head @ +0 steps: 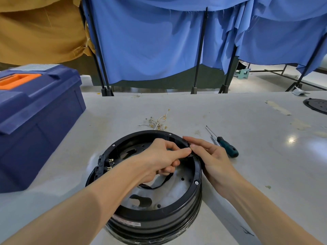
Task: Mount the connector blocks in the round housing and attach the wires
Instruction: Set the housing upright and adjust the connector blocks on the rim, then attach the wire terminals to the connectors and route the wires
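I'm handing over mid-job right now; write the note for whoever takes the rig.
Left hand: grip pinching small black connector block at right rim of round black plastic housing.
Right hand: pinching the same block from outside the rim.
Done: black connector block with brass terminals sits on left rim.
Left: seat this block; attach loose white wires with brass ends, lying beyond the housing.

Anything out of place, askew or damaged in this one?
Nothing damaged or spilled. The wires lie in a loose tangle on the table beyond the round housing, unattached, and a black strip curls loose inside it.
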Motion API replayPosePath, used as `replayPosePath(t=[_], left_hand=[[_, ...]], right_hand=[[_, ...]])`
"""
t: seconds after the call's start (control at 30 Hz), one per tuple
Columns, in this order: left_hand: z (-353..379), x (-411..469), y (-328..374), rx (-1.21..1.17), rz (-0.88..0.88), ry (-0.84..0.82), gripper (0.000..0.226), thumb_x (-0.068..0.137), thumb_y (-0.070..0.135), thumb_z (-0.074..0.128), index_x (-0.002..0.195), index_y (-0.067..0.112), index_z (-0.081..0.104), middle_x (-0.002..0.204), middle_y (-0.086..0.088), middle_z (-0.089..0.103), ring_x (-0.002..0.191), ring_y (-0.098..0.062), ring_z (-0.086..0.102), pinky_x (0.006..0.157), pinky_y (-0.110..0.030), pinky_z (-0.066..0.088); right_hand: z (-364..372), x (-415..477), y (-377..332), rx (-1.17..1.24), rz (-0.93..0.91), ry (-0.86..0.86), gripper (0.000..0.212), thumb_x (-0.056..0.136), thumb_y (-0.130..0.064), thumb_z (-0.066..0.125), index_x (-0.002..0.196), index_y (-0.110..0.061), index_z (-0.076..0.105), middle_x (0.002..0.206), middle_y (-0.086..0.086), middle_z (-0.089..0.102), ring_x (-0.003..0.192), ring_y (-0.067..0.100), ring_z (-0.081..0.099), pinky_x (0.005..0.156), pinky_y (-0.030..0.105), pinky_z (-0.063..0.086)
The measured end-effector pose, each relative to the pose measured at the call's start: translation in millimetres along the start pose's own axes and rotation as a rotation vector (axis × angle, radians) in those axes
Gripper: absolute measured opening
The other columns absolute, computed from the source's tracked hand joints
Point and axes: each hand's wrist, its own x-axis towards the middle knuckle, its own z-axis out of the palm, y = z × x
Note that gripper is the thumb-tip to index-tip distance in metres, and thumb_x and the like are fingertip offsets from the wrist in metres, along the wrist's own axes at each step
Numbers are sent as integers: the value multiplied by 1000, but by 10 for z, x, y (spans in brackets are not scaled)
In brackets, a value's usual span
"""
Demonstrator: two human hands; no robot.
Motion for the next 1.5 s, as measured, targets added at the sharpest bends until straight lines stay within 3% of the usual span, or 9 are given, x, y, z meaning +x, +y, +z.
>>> replayPosePath(t=[0.33, 0.47, 0.57, 0.63, 0.7, 0.83, 0.93, 1.2, 1.5], left_hand=[[-105, -56, 52, 57, 78, 96, 34, 74, 38, 82, 85, 9, 67, 51, 0, 50, 36, -11, 34, 35, -18, 26], [-377, -60, 83, 367, 345, 467, 25, 75, 50, 76, 71, 26, 68, 55, 6, 60, 49, -10, 52, 52, -25, 44], [-661, -81, 73, 603, 461, 619, 14, 82, 45, 70, 80, 32, 67, 75, 7, 62, 72, -11, 58, 70, -30, 49], [-828, -91, 2, 767, 379, 612, 21, 88, 42, 64, 103, 28, 68, 98, 3, 60, 92, -16, 58, 87, -36, 48], [-944, -114, -74, 843, 261, 582, 31, 93, 43, 57, 115, 24, 67, 110, 0, 64, 105, -21, 59, 94, -40, 46], [-936, -199, -119, 788, 211, 526, 28, 98, 39, 50, 100, 21, 72, 96, -1, 72, 97, -26, 63, 85, -36, 50], [-840, -244, -109, 800, 202, 559, 28, 98, 39, 50, 104, 23, 72, 103, 0, 72, 101, -25, 62, 88, -38, 50], [-528, -284, -108, 915, 208, 588, 34, 100, 41, 43, 111, 22, 68, 108, -5, 68, 102, -29, 60, 87, -40, 50], [-673, -214, -103, 788, 240, 424, 32, 96, 50, 47, 114, 32, 66, 114, 3, 67, 111, -23, 58, 95, -41, 46]], right_hand=[[1, -11, -81, 67, 70, -41, 22, 91, -13, 63, 109, -17, 76, 108, 10, 74, 103, 21, 70, 82, 25, 58], [25, -16, -72, 54, 63, -22, 23, 94, -5, 60, 109, -15, 75, 106, 10, 75, 99, 23, 71, 76, 25, 58], [59, -20, -61, 13, 22, 11, 24, 95, -3, 58, 105, -16, 76, 104, 9, 76, 96, 22, 72, 72, 24, 57], [75, -28, -58, -15, 4, 23, 25, 96, -3, 58, 107, -16, 75, 103, 8, 76, 95, 22, 72, 72, 23, 57], [86, -39, -53, -26, -5, 35, 24, 96, -4, 57, 108, -15, 75, 101, 8, 76, 95, 21, 72, 73, 22, 57], [81, -63, -93, -38, 19, 28, 23, 95, -5, 59, 109, -14, 74, 101, 8, 76, 95, 21, 72, 74, 23, 58], [9, -84, -210, -109, 61, 12, 22, 94, -3, 60, 105, -13, 76, 99, 9, 76, 88, 20, 73, 71, 27, 60], [-180, -148, -403, -320, 55, -2, 19, 89, -6, 67, 98, -19, 77, 93, 4, 77, 76, 16, 73, 52, 20, 51], [-147, 63, -380, -507, -33, 23, 13, 87, -13, 70, 80, -20, 78, 82, 2, 76, 70, 11, 66, 64, 21, 52]])
